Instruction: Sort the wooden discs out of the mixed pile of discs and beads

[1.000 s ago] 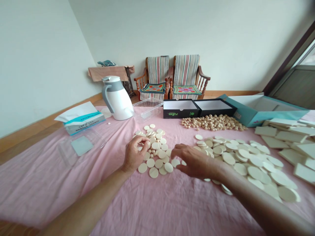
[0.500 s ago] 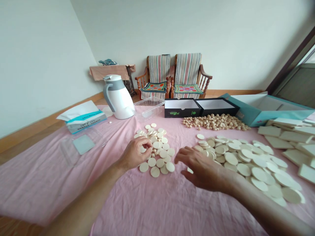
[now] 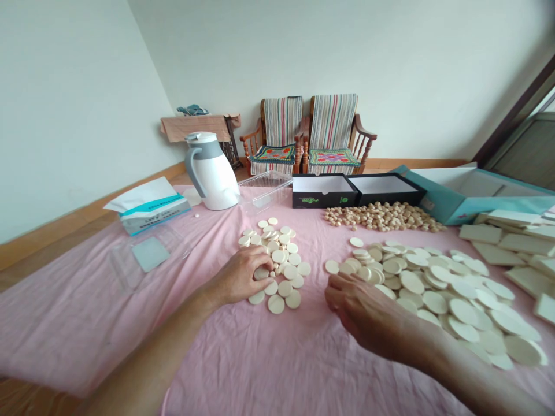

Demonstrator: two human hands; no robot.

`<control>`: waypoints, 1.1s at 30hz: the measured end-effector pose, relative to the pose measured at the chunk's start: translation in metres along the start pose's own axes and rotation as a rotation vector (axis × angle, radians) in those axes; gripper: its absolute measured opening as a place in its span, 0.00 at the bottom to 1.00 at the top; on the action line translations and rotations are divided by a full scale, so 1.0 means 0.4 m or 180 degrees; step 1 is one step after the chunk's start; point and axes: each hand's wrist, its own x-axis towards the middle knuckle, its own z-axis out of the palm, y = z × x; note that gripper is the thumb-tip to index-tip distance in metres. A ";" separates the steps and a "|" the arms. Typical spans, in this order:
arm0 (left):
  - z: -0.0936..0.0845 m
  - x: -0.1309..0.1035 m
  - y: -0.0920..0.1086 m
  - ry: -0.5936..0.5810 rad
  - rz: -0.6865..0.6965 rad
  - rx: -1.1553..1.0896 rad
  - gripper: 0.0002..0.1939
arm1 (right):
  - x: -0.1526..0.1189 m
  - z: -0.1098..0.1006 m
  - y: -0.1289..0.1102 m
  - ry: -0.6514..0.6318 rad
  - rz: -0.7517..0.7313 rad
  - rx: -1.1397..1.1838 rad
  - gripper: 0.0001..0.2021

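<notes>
My left hand (image 3: 243,274) is over the left side of the small pile of pale round discs (image 3: 285,288), its thumb and fingers bent around a disc near the pile's edge. Small wooden beads lie among those discs, partly hidden by the fingers. My right hand (image 3: 355,303) rests low at the left edge of the large heap of pale discs (image 3: 434,301), with its fingers curled downward; their tips and anything under them are hidden. One loose disc (image 3: 332,266) lies just beyond its fingers.
Wooden beads (image 3: 384,216) lie before two black boxes (image 3: 323,199). A blue box (image 3: 485,202) and square pale tiles (image 3: 515,242) are at right. At left stand a white jug (image 3: 217,179), a tissue pack (image 3: 154,208) and clear plastic trays (image 3: 264,193).
My right hand has moved slightly right and its fingers have curled in. My left hand has opened from its pinch and lowered onto the discs. One disc is gone from the small pile's right edge.
</notes>
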 end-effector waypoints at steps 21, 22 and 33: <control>0.042 0.211 0.077 0.0393 -0.0310 -0.0778 0.03 | -0.024 0.026 0.053 0.1660 0.0435 0.0885 0.08; 0.064 0.257 0.070 0.0367 -0.0347 -0.0799 0.03 | -0.024 0.026 0.053 0.1646 0.0451 0.0869 0.08; 0.152 0.463 0.014 0.1006 -0.0448 -0.0657 0.08 | -0.025 0.025 0.057 0.1507 0.0472 0.0845 0.09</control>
